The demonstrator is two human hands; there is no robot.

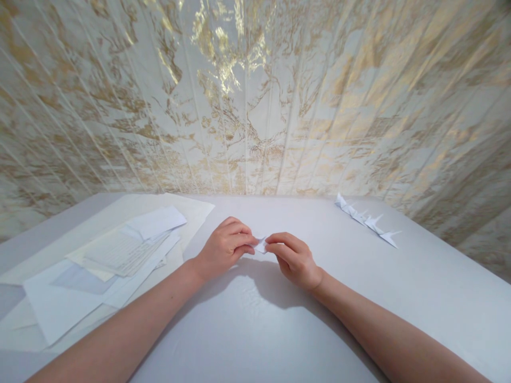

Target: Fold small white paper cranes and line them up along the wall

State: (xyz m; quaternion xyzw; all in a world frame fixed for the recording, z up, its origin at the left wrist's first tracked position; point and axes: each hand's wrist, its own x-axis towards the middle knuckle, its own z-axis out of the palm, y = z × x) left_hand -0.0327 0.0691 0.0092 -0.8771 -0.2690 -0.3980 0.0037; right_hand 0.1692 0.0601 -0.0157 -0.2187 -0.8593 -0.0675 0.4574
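Pinching a small white paper (261,246) from both sides above the table (247,340), the left hand (230,246) and right hand (293,259) are nearly closed at the tips, probably because something so little slips easily.

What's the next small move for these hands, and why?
Perhaps press a crease in the small white paper with the right hand while the left hand steadies it: both appear to pinch it from opposite sides, and it looks folded.
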